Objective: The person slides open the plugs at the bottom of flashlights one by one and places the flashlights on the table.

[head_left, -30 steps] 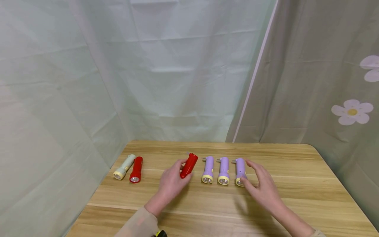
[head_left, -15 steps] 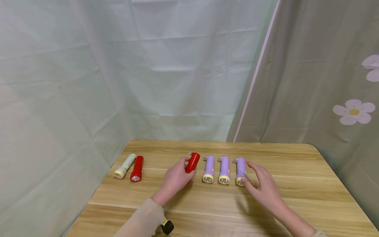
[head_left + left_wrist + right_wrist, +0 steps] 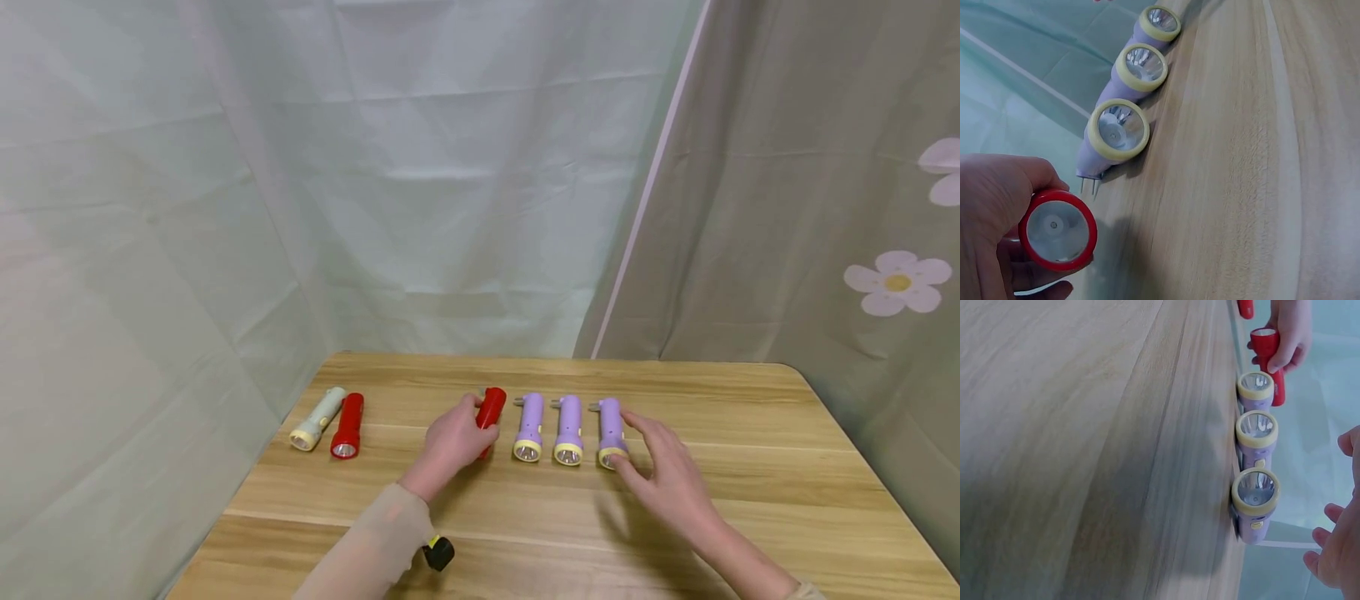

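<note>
A red flashlight (image 3: 492, 404) is gripped by my left hand (image 3: 452, 437), thumb on one side and fingers around the other. In the left wrist view its lens (image 3: 1057, 230) faces the camera. To its right, three purple flashlights with pale yellow rims lie in a row: a left one (image 3: 529, 421), a middle one (image 3: 569, 423) and a right one (image 3: 611, 425). Metal plug prongs stick out at their far ends. My right hand (image 3: 667, 471) hovers beside the right purple flashlight; the right wrist view shows its loosely bent fingers (image 3: 1334, 512) apart from it.
At the table's left lie another red flashlight (image 3: 348, 425) and a pale green one (image 3: 318, 418), close together. The wooden table (image 3: 525, 533) ends at hanging curtains (image 3: 465, 208) behind. A black and yellow device (image 3: 438, 552) sits at my left wrist.
My left hand has moved a little to the right with the red flashlight, bringing it nearer the purple row, and its tilt has become slightly steeper. The right hand has hardly moved.
</note>
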Motion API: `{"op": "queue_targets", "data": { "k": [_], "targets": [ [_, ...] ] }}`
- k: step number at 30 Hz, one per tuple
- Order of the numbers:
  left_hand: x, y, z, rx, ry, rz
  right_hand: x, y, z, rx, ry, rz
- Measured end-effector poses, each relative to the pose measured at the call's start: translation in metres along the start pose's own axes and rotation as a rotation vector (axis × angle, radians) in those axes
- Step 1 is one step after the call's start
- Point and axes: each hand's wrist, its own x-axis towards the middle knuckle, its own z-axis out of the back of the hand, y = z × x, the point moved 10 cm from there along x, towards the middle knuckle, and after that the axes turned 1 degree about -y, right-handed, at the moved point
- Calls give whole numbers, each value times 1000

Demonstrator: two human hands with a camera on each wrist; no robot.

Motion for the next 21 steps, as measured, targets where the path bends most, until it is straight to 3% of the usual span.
{"op": "queue_targets", "data": {
  "k": [21],
  "targets": [
    [16,-6,-11,139,19,30,-4,-1,-7,-3,17,-8]
  ]
}}
